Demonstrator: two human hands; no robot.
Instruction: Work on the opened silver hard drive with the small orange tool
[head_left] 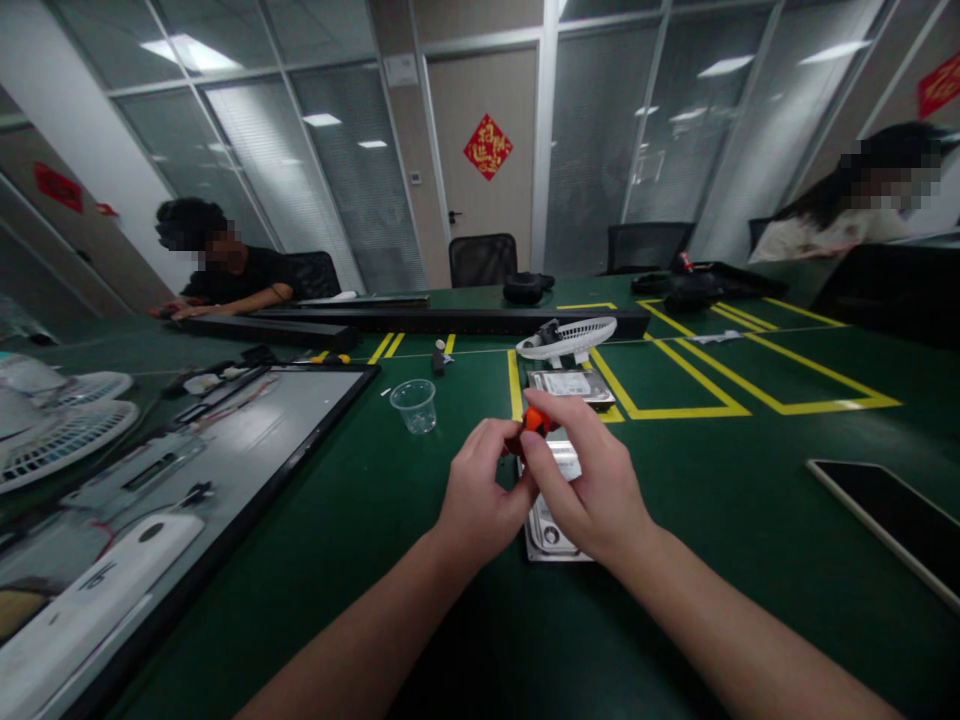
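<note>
My left hand [484, 490] and my right hand [589, 470] meet in front of me, thumbs and fingertips closed on a small orange-and-black tool [535, 420]. Most of it is covered by the fingers, so its exact kind does not show. Beneath the hands a silver hard drive [551, 540] lies on the green table, partly hidden by them. Just beyond, another hard drive [574, 388] with a white label rests inside a yellow-taped area. A clear plastic cup [417, 408] stands to the left of my hands.
At left lies a large flat panel [300, 410] with parts on it, beside white fan grilles [67, 440]. A white ring-shaped grille [577, 336] sits behind the drives. A phone [892, 520] lies right. Long black bars [465, 320] cross the far side; two people sit beyond.
</note>
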